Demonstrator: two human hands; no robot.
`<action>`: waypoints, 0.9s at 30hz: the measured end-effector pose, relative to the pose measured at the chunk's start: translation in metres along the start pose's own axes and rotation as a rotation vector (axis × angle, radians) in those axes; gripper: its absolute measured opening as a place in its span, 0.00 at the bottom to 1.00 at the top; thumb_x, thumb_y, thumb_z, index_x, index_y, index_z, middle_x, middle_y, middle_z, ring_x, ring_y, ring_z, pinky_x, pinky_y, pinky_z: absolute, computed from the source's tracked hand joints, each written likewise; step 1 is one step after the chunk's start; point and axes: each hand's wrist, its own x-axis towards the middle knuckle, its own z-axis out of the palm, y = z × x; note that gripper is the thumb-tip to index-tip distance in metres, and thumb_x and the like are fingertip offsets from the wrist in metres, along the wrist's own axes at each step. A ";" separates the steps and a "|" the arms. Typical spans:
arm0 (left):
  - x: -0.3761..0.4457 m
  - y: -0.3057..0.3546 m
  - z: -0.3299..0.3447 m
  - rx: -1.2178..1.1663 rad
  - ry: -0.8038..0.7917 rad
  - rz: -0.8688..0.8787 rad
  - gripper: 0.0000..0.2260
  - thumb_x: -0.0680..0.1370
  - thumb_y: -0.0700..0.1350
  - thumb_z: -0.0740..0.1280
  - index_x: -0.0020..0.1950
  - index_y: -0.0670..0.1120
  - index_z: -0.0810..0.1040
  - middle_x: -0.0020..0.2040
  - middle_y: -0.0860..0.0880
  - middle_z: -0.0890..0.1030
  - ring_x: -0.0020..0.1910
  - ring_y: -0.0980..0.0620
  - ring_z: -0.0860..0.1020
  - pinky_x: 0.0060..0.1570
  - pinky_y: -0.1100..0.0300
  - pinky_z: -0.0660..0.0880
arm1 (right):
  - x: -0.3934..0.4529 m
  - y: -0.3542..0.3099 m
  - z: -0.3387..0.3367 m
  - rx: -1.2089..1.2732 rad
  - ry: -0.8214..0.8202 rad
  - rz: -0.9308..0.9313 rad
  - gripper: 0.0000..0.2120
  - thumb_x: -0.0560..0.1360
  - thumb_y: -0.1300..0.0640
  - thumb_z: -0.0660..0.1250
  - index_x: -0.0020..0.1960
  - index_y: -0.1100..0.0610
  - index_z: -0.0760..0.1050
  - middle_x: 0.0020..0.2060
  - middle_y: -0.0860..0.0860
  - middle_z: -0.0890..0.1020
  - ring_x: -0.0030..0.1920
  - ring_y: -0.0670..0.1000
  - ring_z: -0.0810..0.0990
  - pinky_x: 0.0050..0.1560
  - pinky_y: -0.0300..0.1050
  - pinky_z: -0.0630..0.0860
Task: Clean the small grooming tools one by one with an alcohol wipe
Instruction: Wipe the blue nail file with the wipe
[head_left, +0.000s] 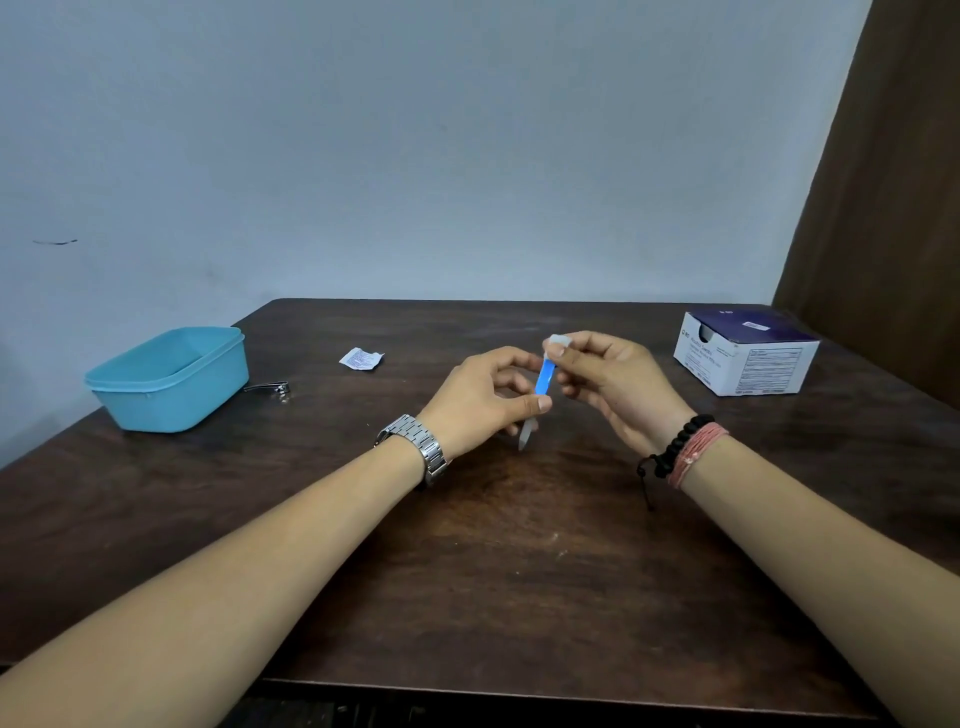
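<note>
My left hand (483, 400) grips a small grooming tool with a blue handle (544, 376) above the middle of the dark wooden table (493, 561); its pale metal tip (524, 439) pokes out below my fingers. My right hand (618, 384) pinches a white alcohol wipe (557, 343) against the top end of the blue handle. A metal nail clipper (269, 387) lies on the table beside the blue tub.
A light blue plastic tub (171, 379) stands at the left edge of the table. A torn wipe wrapper (361, 359) lies behind my left hand. A white and purple box of wipes (745, 352) sits at the back right, near a brown curtain (893, 208).
</note>
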 end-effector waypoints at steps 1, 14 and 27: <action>-0.001 0.002 0.000 0.000 0.005 -0.001 0.13 0.74 0.41 0.73 0.58 0.46 0.77 0.38 0.51 0.82 0.38 0.48 0.84 0.36 0.58 0.78 | 0.000 0.001 0.002 -0.016 -0.015 -0.002 0.05 0.75 0.60 0.71 0.49 0.60 0.81 0.36 0.49 0.81 0.33 0.43 0.76 0.38 0.36 0.76; 0.000 0.006 -0.009 -0.415 0.232 -0.237 0.11 0.80 0.47 0.65 0.53 0.42 0.82 0.53 0.44 0.82 0.44 0.44 0.84 0.46 0.56 0.82 | -0.001 -0.002 0.007 -0.180 -0.002 -0.121 0.04 0.78 0.65 0.66 0.50 0.59 0.80 0.36 0.52 0.81 0.34 0.44 0.79 0.38 0.36 0.78; -0.002 0.008 -0.007 -0.576 0.264 -0.192 0.05 0.77 0.39 0.69 0.51 0.41 0.82 0.47 0.42 0.84 0.44 0.49 0.84 0.46 0.60 0.81 | -0.001 0.001 0.007 -0.355 -0.021 -0.179 0.01 0.77 0.63 0.68 0.46 0.58 0.78 0.33 0.55 0.82 0.32 0.49 0.80 0.34 0.42 0.78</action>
